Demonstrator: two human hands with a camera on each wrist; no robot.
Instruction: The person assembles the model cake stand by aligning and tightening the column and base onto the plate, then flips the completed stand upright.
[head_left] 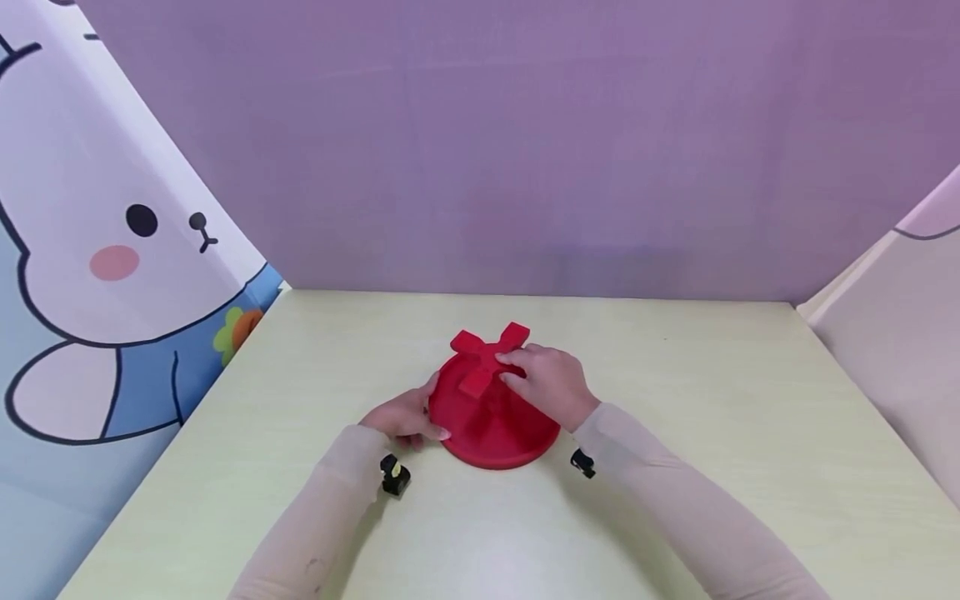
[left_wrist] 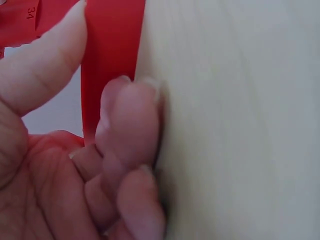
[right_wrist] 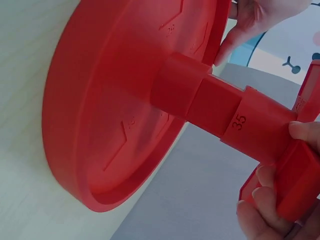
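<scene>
A red round base (head_left: 495, 458) with a raised rim lies on the table. From its middle rises a red post (right_wrist: 217, 105), marked 35 near its upper end. A red cross-shaped top piece (head_left: 467, 342) with flat arms sits on the post. My left hand (head_left: 405, 414) holds the base's left edge, the thumb over the rim and the fingers curled against its outer side. With thumb and curled fingers, my right hand (head_left: 551, 379) grips one arm of the cross piece from the right. That hand partly covers the arm in the head view.
The pale wooden table (head_left: 750, 433) spreads out on all sides of the base. A purple panel (head_left: 525, 150) stands behind it. On the left hangs a cloth (head_left: 112, 167) printed with a cartoon animal. Small black devices (head_left: 395, 476) sit at both wrists.
</scene>
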